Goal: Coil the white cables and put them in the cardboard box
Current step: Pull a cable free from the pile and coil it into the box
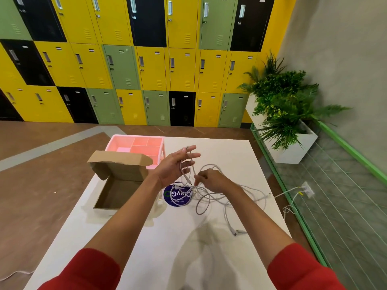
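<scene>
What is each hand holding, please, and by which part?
The thin white cable: its end lies across the fingers of the left hand; the right hand pinches a stretch lower down.

Locker room backdrop around a white rectangular table [230, 155]

A pink plastic organiser tray [140, 141] with several compartments sits at the table's far edge, and a round dark-blue sticker [167, 194] with white lettering lies near the middle. Behind stands a wall of yellow, green and black metal lockers [125, 65]. To the right are leafy green plants [280, 95] in a white rectangular planter [293, 152], beside a green railing [347, 147], above the brown floor [41, 174].
</scene>
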Motion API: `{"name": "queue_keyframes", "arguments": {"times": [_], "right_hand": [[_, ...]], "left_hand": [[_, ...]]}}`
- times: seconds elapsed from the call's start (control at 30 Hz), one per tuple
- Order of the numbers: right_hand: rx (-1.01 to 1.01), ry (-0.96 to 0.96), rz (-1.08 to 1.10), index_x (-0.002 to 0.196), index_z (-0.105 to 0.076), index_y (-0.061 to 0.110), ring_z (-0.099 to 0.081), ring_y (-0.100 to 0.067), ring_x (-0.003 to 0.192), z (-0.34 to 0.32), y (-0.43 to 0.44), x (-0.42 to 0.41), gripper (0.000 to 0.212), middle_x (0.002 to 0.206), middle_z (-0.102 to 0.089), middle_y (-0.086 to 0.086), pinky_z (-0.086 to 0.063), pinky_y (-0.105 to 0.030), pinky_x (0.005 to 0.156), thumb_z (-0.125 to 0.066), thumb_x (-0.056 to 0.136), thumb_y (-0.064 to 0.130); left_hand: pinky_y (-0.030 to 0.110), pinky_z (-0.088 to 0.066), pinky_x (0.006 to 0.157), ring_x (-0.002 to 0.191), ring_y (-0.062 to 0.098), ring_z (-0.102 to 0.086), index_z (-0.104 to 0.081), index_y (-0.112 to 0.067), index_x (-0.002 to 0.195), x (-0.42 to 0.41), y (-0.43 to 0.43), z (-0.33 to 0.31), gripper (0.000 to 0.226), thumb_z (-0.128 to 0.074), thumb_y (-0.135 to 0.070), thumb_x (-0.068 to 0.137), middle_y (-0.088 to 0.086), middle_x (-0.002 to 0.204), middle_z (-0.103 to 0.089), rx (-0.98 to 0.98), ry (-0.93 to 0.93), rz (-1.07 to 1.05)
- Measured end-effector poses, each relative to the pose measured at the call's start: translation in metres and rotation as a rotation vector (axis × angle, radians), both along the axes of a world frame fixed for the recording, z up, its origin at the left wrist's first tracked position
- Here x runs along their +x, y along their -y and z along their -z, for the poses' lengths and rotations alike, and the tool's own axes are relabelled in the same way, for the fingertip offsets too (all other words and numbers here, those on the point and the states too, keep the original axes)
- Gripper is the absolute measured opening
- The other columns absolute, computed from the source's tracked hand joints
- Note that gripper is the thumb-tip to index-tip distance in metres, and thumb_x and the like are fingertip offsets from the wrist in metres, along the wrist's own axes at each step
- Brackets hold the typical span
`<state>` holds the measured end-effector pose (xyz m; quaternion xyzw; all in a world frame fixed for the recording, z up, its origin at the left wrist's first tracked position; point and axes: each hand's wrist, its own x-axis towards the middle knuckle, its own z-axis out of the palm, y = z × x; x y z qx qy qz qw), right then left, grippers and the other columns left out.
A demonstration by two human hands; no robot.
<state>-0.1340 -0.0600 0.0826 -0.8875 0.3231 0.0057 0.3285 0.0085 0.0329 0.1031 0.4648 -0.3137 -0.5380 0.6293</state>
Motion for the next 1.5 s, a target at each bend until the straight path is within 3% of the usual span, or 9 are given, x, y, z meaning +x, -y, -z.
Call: {"name": "queue_keyframes", "arguments": {"times": [0.1, 0.3, 0.37, 0.47, 0.7, 0.83, 0.97, 1.1, 1.5], "right_hand": [[-0.007, -0.064, -0.164, 0.107, -0.069, 0.012, -0.054, -0.023, 0.083, -0.017, -0.009, 0.001, 0.035, 0.092, -0.062, -0.008, -0.038, -0.029, 0.076, -0.039, 0.102, 0.029], [-0.049, -0.144, -0.285, 0.091, -0.068, 0.0, -0.051, -0.006, 0.043, -0.047, -0.018, 0.003, 0.039, 0.054, -0.055, 0.005, -0.044, -0.026, 0.061, -0.049, 0.098, 0.033], [-0.068, -0.132, -0.309, 0.093, -0.071, 0.003, -0.052, -0.001, 0.039, -0.057, -0.02, 0.003, 0.034, 0.055, -0.058, 0.006, -0.046, -0.023, 0.062, -0.051, 0.097, 0.03], [-0.048, -0.066, -0.295, 0.087, -0.073, 0.007, -0.056, -0.002, 0.044, -0.074, -0.02, 0.001, 0.023, 0.057, -0.061, 0.003, -0.045, -0.016, 0.055, -0.055, 0.093, 0.02], [-0.126, 0.222, -0.094, 0.09, -0.068, 0.01, -0.05, -0.003, 0.061, -0.085, -0.002, -0.003, 0.022, 0.069, -0.059, 0.004, -0.036, -0.017, 0.053, -0.066, 0.089, 0.032], [-0.063, 0.367, 0.027, 0.095, -0.06, 0.008, -0.045, -0.007, 0.057, -0.075, 0.006, -0.008, 0.028, 0.064, -0.052, 0.003, -0.031, -0.02, 0.052, -0.069, 0.086, 0.033], [0.0, 0.381, 0.097, 0.095, -0.059, 0.009, -0.043, -0.004, 0.052, -0.064, 0.011, -0.015, 0.028, 0.06, -0.05, 0.006, -0.029, -0.018, 0.05, -0.067, 0.087, 0.035], [0.117, 0.309, 0.061, 0.091, -0.064, 0.007, -0.046, -0.014, 0.061, -0.054, 0.012, -0.019, 0.032, 0.07, -0.056, -0.005, -0.037, -0.025, 0.057, -0.06, 0.092, 0.039], [0.227, 0.221, 0.021, 0.078, -0.053, 0.013, -0.043, -0.013, 0.062, -0.058, 0.003, -0.018, 0.037, 0.071, -0.05, 0.0, -0.038, -0.024, 0.058, -0.045, 0.099, 0.042]], "left_hand": [[0.031, -0.046, 0.094, 0.115, 0.021, -0.06, -0.045, -0.019, 0.136, 0.002, 0.004, 0.009, 0.038, -0.032, -0.032, 0.103, 0.005, 0.133, -0.057, 0.006, 0.02, -0.049], [0.038, -0.039, 0.107, 0.127, 0.029, -0.049, -0.036, -0.022, 0.145, 0.005, 0.008, 0.024, 0.048, -0.031, -0.041, 0.102, 0.016, 0.142, -0.047, 0.12, 0.202, -0.097], [0.044, -0.039, 0.108, 0.122, 0.03, -0.055, -0.034, -0.025, 0.146, 0.005, 0.007, 0.026, 0.05, -0.032, -0.045, 0.1, 0.018, 0.136, -0.053, 0.143, 0.263, -0.074], [0.046, -0.044, 0.101, 0.096, 0.021, -0.067, -0.034, -0.029, 0.146, 0.003, 0.003, 0.025, 0.049, -0.029, -0.047, 0.1, 0.008, 0.097, -0.072, 0.166, 0.404, -0.014], [0.055, -0.042, 0.103, 0.063, 0.025, -0.07, -0.033, -0.017, 0.144, -0.01, -0.006, 0.01, 0.048, -0.024, -0.042, 0.103, 0.009, 0.046, -0.053, 0.213, 0.33, 0.218], [0.031, -0.055, 0.078, 0.045, 0.018, -0.058, -0.054, -0.023, 0.127, -0.019, -0.011, -0.005, 0.046, -0.02, -0.043, 0.103, 0.006, 0.044, -0.039, 0.232, 0.258, 0.263], [0.041, -0.05, 0.096, 0.032, 0.015, -0.039, -0.061, -0.02, 0.118, -0.021, -0.013, -0.005, 0.056, -0.019, -0.051, 0.1, -0.001, 0.039, -0.024, 0.202, 0.103, 0.307], [0.038, -0.055, 0.085, 0.03, 0.009, -0.021, -0.062, -0.015, 0.105, -0.022, -0.015, -0.005, 0.054, -0.023, -0.052, 0.099, -0.005, 0.038, -0.017, 0.206, 0.047, 0.35], [0.037, -0.059, 0.068, 0.033, 0.008, -0.026, -0.043, -0.015, 0.073, -0.015, -0.011, -0.001, 0.039, -0.037, -0.045, 0.098, -0.005, 0.042, -0.025, 0.165, -0.044, 0.322]]}}
